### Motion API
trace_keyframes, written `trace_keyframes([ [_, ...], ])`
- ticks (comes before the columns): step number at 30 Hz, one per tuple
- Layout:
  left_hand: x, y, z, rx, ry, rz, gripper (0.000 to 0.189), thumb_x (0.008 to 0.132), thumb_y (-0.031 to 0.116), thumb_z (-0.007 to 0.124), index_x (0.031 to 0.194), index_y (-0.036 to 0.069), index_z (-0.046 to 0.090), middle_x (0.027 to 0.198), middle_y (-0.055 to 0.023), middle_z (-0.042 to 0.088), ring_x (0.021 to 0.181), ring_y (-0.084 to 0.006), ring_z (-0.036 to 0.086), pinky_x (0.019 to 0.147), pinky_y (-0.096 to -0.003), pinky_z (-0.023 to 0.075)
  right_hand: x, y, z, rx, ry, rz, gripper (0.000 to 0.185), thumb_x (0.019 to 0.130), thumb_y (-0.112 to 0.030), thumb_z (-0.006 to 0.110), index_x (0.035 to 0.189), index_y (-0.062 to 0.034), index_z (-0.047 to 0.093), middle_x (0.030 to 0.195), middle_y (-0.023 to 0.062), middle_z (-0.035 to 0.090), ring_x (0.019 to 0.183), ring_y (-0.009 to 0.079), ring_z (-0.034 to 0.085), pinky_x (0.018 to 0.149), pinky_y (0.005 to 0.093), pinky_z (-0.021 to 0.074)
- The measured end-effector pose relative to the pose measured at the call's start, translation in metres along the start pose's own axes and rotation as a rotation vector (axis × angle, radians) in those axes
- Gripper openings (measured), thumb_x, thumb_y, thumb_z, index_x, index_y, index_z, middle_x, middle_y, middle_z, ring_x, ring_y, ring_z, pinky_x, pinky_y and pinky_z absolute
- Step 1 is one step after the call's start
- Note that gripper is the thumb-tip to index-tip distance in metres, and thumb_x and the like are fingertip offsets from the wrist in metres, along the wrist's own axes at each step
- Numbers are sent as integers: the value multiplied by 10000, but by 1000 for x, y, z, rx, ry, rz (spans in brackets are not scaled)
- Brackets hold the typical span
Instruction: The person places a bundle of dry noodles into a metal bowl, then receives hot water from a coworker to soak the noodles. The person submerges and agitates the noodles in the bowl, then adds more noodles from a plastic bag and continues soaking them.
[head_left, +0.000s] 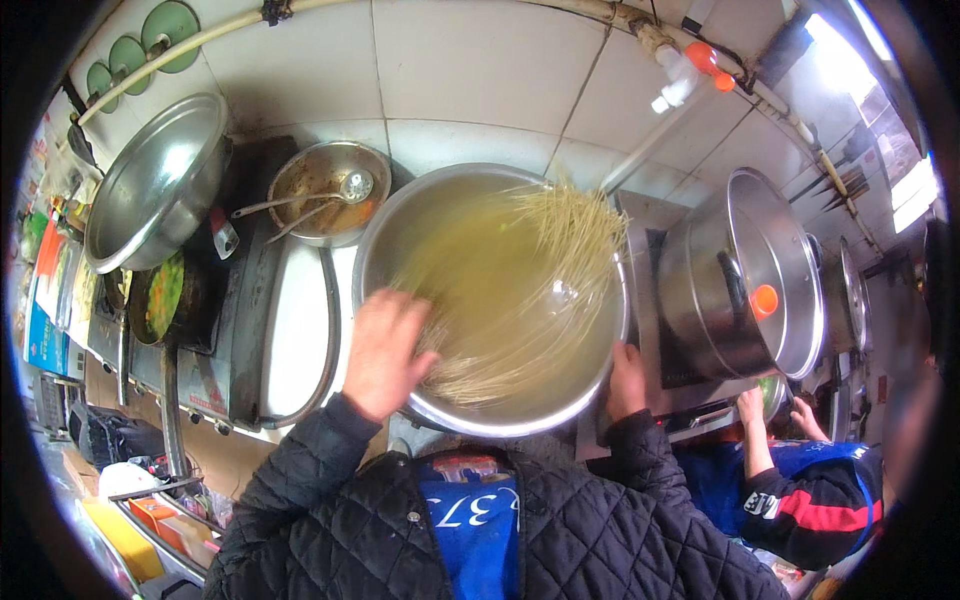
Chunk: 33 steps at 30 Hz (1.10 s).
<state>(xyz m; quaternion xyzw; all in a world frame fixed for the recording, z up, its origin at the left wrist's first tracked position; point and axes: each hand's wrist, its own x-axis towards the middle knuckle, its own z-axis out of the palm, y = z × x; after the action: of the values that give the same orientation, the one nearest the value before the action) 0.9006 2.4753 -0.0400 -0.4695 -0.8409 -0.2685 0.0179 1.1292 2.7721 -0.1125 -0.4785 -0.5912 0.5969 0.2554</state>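
A large stainless steel basin (491, 427) stands before me, holding cloudy yellowish liquid and long thin noodles (574, 225). The noodles bunch at the basin's upper right and curve down to its lower left. My left hand (386, 349), a little blurred, is over the basin's left rim, beside the lower end of the noodles, its thumb spread from the fingers. Whether it touches any strands I cannot tell. At the lower right my right hand (627, 381) grips the basin's rim, with its fingers partly hidden.
A small metal bowl (330, 236) holds a slotted ladle (356, 187). Left are a tilted metal basin (161, 180) and a pan (161, 300) with green and orange food. Right stand a tall pot (705, 285) and a co-worker (795, 495). A tap (679, 79) juts from the wall.
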Motion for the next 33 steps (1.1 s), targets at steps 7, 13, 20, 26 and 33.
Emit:
trace_keyframes([
  [7, 33, 12, 32, 175, -903, 77, 1001, 805, 644, 630, 1553, 103, 244, 1631, -149, 129, 1509, -365, 40, 1185, -589, 5, -1, -1, -1, 21, 2, 29, 318, 1029, -238, 475, 1079, 54, 591, 999, 96, 647, 893, 168, 582, 804, 308, 457],
  [13, 22, 27, 20, 176, -473, 213, 922, 831, 444, 710, 1531, 45, 261, 1621, -157, 161, 1508, -358, 73, 1183, -600, 69, -6, 5, -5, 42, -69, 28, 351, 1032, -270, 478, 1147, 44, 584, 1049, 97, 644, 926, 171, 594, 818, 305, 472],
  [20, 36, 12, 16, -77, -569, 311, 565, 823, 215, 719, 1308, 14, 510, 1398, -243, 479, 1259, -400, 498, 1040, -426, 435, -6, 4, -8, 55, -150, 43, 328, 1027, -272, 465, 1073, 22, 602, 953, 75, 642, 803, 141, 607, 663, 309, 497],
  [26, 50, 15, 1, -134, -24, 157, 130, 779, 41, 707, 805, -3, 587, 910, -195, 583, 865, -381, 590, 735, -453, 488, -9, 5, -5, -60, -27, 23, 333, 1020, -273, 494, 1062, 36, 609, 964, 104, 654, 893, 172, 590, 810, 330, 476],
  [33, 44, -27, 4, -61, 173, 44, 208, 779, -62, 603, 982, -46, 562, 1106, -215, 575, 1003, -418, 571, 887, -429, 476, -18, -3, -3, 2, -94, 97, 257, 1003, -271, 545, 992, -15, 559, 821, 54, 599, 682, 145, 573, 540, 316, 460],
])
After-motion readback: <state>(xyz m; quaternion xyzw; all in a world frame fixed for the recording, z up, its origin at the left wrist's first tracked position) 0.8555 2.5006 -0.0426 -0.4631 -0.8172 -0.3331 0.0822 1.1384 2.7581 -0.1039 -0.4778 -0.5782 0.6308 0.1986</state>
